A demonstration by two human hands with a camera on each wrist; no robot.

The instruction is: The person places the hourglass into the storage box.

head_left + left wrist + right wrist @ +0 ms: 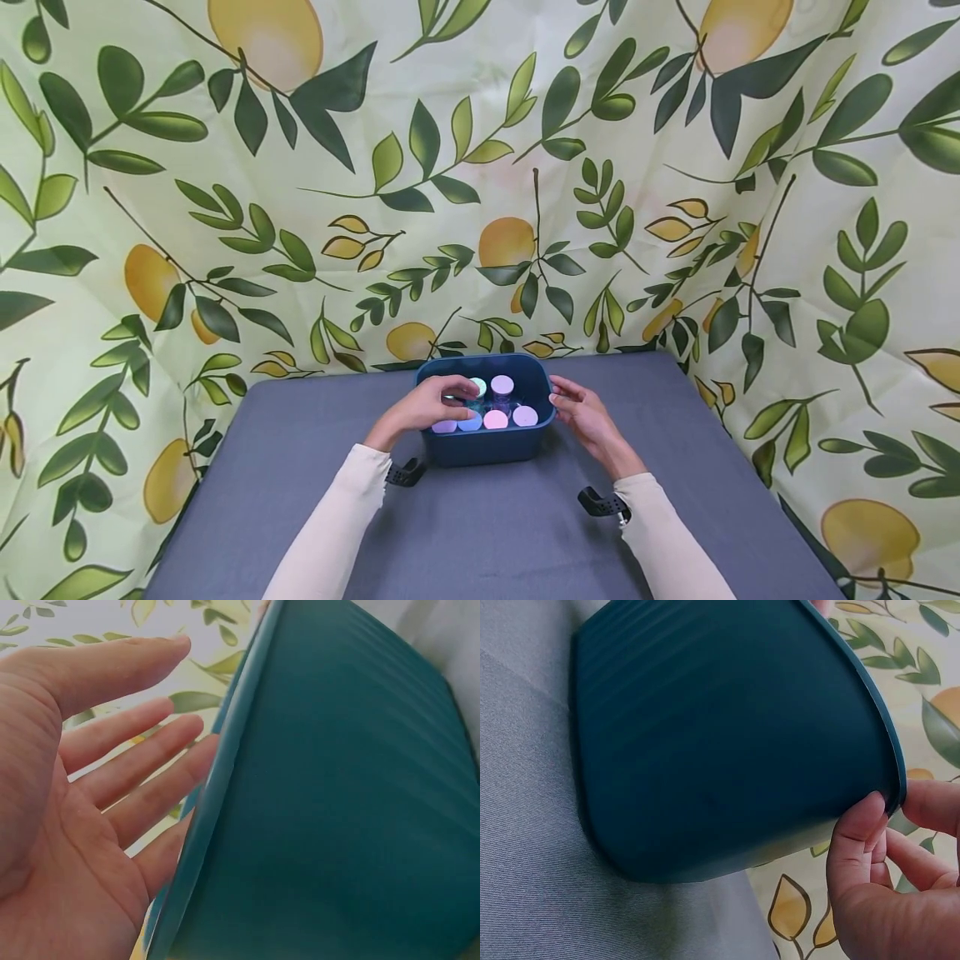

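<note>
A dark blue plastic storage bin (480, 450) stands on the table. Inside it are several small jars with pastel lids: a pink lid (496, 419), a lilac lid (525, 416), a blue lid (470, 422), a mint lid (478, 387) and others. My left hand (433, 403) reaches over the bin's left rim. In the left wrist view its fingers (150, 761) are spread and fairly straight, with nothing seen between them. My right hand (585, 413) pinches the bin's right rim, with the thumb (859, 832) against the outer wall. Some jars are partly hidden by my left hand.
The bin sits near the back edge of a grey cloth-covered table (480, 533). A lemon-and-leaf patterned curtain (420, 250) hangs behind and at both sides. Black wrist mounts (406, 472) hang below my forearms, close to the tabletop.
</note>
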